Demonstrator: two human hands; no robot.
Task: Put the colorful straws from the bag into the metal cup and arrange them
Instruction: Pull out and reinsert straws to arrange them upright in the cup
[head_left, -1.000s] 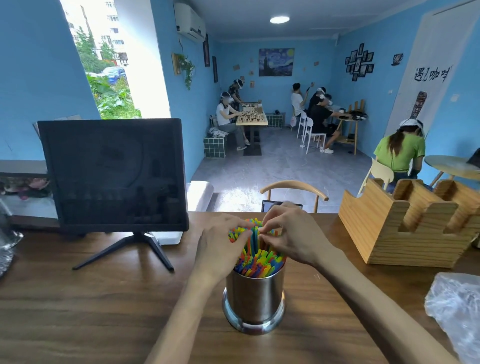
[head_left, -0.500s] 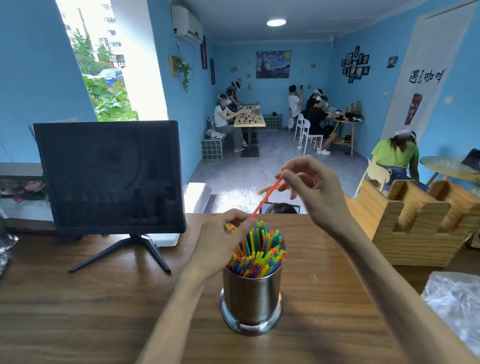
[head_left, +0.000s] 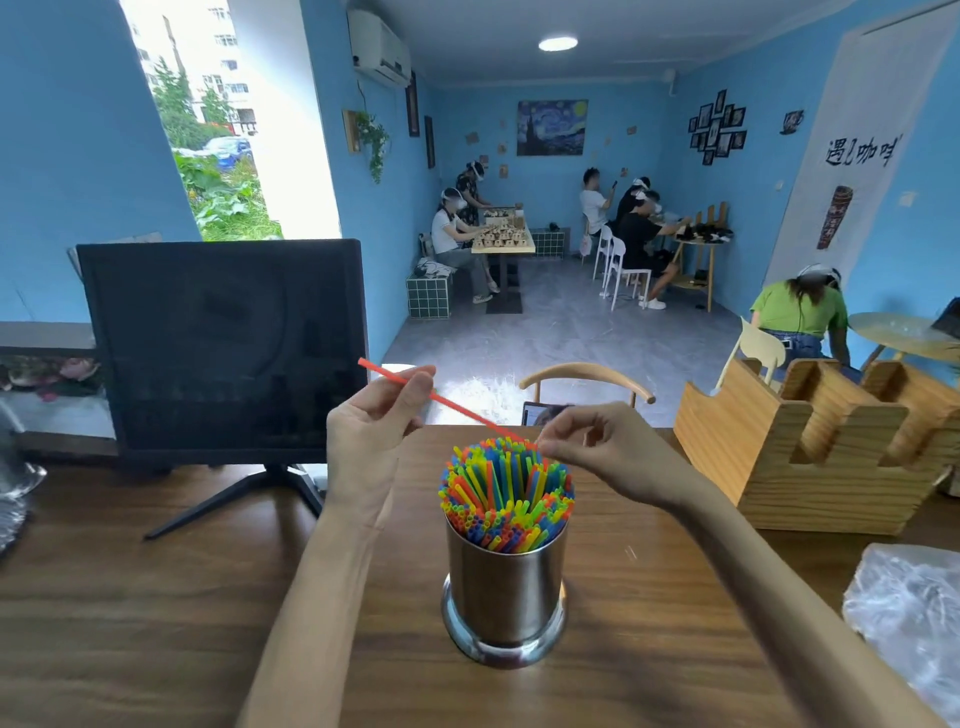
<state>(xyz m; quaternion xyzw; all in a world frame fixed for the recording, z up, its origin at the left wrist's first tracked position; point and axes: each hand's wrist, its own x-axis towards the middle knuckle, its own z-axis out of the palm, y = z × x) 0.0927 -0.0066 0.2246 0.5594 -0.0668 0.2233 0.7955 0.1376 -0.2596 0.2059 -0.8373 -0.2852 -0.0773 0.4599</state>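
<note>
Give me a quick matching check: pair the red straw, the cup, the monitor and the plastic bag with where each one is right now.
Things:
1. red straw
2. cup
3. monitor
4. plastic bag

Places:
A. at the table's right edge
B. standing at the table's back left
C. held in the air between both hands
D. on the table in the middle, full of straws

Pairs: 1-C, 2-D, 3-B, 4-A

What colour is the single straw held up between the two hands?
Red-orange; the straw shows clearly in the head view.
</note>
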